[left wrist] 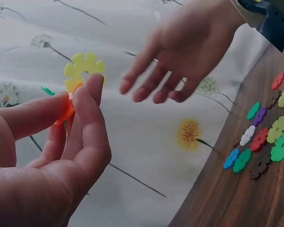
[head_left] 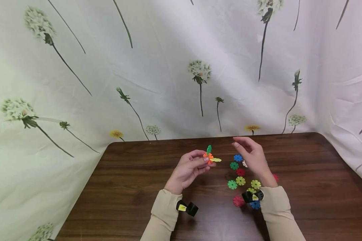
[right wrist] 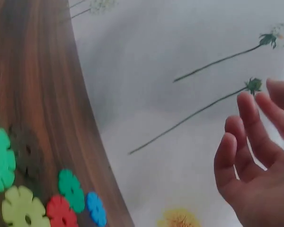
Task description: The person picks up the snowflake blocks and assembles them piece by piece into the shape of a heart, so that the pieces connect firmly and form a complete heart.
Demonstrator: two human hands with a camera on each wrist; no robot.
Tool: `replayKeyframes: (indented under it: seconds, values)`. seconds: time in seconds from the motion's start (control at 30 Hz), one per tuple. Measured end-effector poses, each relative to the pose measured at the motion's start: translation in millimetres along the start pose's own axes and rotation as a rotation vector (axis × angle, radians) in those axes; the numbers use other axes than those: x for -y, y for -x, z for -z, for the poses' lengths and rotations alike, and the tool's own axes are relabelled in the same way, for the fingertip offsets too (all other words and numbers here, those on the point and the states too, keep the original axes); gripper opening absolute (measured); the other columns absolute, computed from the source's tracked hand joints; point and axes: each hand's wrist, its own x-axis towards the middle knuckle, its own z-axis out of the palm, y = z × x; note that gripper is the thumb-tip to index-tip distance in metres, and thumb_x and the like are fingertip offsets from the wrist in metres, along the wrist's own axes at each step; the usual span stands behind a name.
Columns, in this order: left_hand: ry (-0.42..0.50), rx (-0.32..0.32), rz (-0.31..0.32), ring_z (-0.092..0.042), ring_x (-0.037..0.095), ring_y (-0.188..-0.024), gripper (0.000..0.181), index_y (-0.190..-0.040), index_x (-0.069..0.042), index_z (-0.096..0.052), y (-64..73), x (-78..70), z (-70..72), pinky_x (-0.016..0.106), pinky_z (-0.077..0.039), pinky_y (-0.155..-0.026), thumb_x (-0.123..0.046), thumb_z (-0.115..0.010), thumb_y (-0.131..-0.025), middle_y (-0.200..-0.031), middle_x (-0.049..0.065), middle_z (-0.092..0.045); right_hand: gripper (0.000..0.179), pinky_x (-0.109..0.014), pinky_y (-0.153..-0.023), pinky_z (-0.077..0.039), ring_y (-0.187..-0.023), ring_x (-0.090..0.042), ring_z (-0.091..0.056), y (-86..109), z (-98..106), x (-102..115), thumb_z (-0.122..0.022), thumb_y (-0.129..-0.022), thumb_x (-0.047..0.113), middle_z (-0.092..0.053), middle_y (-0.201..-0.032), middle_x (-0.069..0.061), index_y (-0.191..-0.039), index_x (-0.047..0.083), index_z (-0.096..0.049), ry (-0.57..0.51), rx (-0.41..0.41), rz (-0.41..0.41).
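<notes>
My left hand [head_left: 187, 170] pinches an orange notched plastic disc [left wrist: 66, 113] between thumb and fingers, raised above the table. Joined to that disc are a green disc [head_left: 209, 149], pointing up, and a yellow disc [left wrist: 77, 72], pointing right. Part of the orange disc is hidden by the fingertips. To the right, my right hand [head_left: 253, 157] hovers over the loose discs with nothing in it. Its fingers look relaxed and apart in the right wrist view. Below it lie a blue disc [head_left: 237, 158], a green disc [head_left: 234, 166] and a red disc [head_left: 240, 172], among several others.
Dark wooden table [head_left: 123, 180], its back edge close to a white curtain [head_left: 163, 83] printed with dandelions. More loose discs, including yellow [head_left: 255, 184] and red [head_left: 238, 201], spread beneath the right forearm, which covers some of them. Each wrist wears a small black camera [head_left: 192, 209].
</notes>
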Motion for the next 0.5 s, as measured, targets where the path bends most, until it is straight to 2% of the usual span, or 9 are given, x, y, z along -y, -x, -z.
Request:
replayKeyframes:
  seconds: [0.17,0.33,0.5]
  values:
    - [0.019,-0.002,-0.001,-0.073,0.016,-0.082,0.018,-0.105,-0.008,-0.051,0.1,-0.1,0.1,0.023,-0.057,-0.073,0.006,-0.051,-0.094,-0.088,0.003,-0.067,0.031,-0.016,-0.077,-0.048,-0.09,-0.008,-0.058,-1.4,6,-11,-0.059,-0.097,0.027,-0.065,-0.109,-0.012,-0.119,0.005,-0.064,0.123,0.027,-0.074]
    - [0.029,0.005,-0.004,-0.073,0.017,-0.083,0.017,-0.102,-0.01,-0.051,0.6,-1.2,0.5,0.024,-0.057,-0.073,0.006,-0.051,-0.094,-0.086,0.002,-0.067,0.032,-0.021,-0.073,-0.047,-0.085,-0.013,-0.056,-2.4,8,-24,-0.061,-0.096,0.025,-0.067,-0.103,-0.015,-0.117,0.001,-0.064,0.209,0.068,-0.132]
    - [0.028,0.012,-0.01,-0.073,0.017,-0.082,0.019,-0.099,-0.011,-0.053,1.3,-1.7,1.8,0.024,-0.057,-0.07,0.006,-0.051,-0.094,-0.084,0.0,-0.068,0.031,-0.027,-0.068,-0.046,-0.081,-0.018,-0.054,-1.0,7,-38,-0.063,-0.094,0.026,-0.067,-0.099,-0.014,-0.114,0.001,-0.065,0.296,0.141,-0.226]
